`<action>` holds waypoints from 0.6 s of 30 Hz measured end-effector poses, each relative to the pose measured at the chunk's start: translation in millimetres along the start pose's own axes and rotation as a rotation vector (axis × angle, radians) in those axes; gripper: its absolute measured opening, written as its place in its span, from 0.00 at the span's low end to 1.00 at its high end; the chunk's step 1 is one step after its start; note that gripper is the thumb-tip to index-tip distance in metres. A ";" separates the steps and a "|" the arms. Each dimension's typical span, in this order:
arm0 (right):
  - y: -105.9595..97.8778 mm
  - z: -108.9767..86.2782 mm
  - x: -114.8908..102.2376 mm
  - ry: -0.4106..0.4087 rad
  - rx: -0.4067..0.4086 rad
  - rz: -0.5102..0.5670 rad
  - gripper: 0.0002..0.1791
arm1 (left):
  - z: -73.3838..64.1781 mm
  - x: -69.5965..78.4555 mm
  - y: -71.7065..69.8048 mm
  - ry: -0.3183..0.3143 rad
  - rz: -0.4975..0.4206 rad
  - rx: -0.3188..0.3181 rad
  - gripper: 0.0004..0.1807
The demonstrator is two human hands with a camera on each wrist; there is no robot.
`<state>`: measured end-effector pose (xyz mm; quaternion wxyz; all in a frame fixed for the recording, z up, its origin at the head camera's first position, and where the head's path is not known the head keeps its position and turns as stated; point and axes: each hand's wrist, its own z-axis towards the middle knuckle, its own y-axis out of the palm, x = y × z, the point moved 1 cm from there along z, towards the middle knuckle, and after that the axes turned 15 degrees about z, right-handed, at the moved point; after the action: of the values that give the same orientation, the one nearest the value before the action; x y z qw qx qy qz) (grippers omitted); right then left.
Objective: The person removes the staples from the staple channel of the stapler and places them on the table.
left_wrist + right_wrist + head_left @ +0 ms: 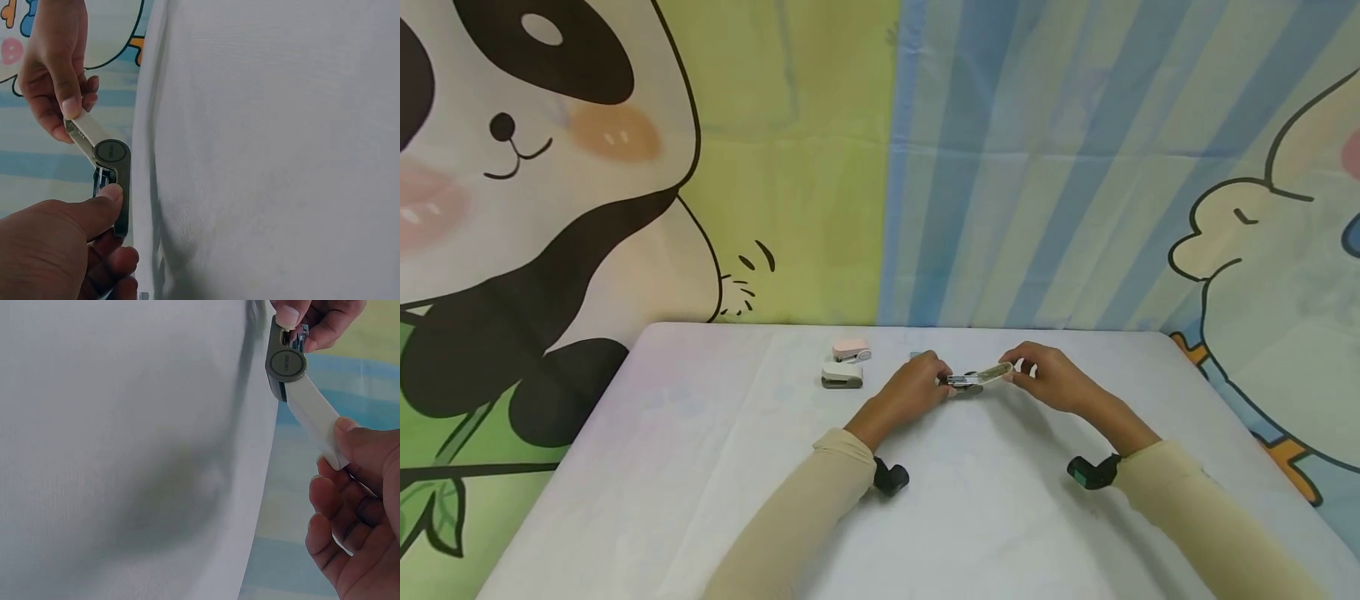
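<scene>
Between the two hands a white and grey stapler (973, 380) is spread wide at its hinge, held just above the table. My left hand (916, 385) grips the grey base end, with the thumb over the metal staple channel (102, 179). The right hand (1051, 377) pinches the tip of the white top cover (314, 417) between thumb and index finger. A round grey hinge cap (111, 152) joins the two parts. Whether staples lie in the channel is too small to tell.
On the table (760, 467), left of my hands, stand a white and grey stapler (842, 375) and a pink stapler (851, 349) behind it. A small bluish thing (914, 355) is mostly hidden behind the left hand. A printed cloth backdrop (820, 167) rises past the far edge.
</scene>
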<state>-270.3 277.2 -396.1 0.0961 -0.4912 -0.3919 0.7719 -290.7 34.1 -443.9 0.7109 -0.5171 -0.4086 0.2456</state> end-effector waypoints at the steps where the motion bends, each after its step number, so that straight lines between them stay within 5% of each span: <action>1: -1.7 0.9 1.8 0.001 0.008 -0.006 0.12 | 4.1 0.3 1.1 -0.003 0.011 0.010 0.13; 12: -10.0 8.1 21.3 0.051 0.049 -0.045 0.13 | 30.9 2.1 19.5 0.002 0.102 -0.001 0.16; 18: -15.7 15.6 28.8 0.059 0.086 -0.075 0.15 | 38.7 4.9 20.0 -0.023 0.100 0.056 0.16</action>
<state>-301.4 295.2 -401.6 0.1576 -0.4940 -0.3736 0.7691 -318.8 65.5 -455.9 0.7071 -0.5140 -0.3833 0.2982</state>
